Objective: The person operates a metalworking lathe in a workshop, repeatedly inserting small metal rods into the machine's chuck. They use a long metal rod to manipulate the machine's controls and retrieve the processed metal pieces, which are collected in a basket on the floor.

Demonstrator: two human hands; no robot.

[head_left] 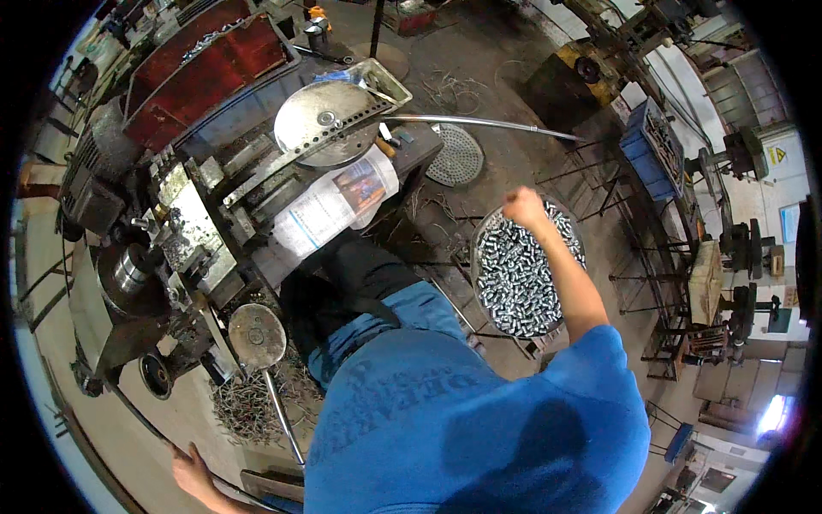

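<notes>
My left hand (190, 473) is wrapped round a long dark metal bar (141, 417) at the lower left, beside the machine. At the right my right arm reaches out over a round basin (473, 257) heaped with small shiny metal cylinders (522, 278). My right hand (524, 208) is closed above the far edge of the heap; whatever its fingers hold is hidden. To my left stands a greasy machine with a metal spindle (131, 267), and a handle with a round plate (257, 336) lies nearer me.
A large disc (312, 120) with a perforated strip sits on the bench ahead, near a printed paper sheet (312, 218). Red bins (205, 86) stand far left. Metal shavings (261, 407) pile beneath the machine. A perforated round stool (455, 156) and blue crate (651, 150) stand beyond.
</notes>
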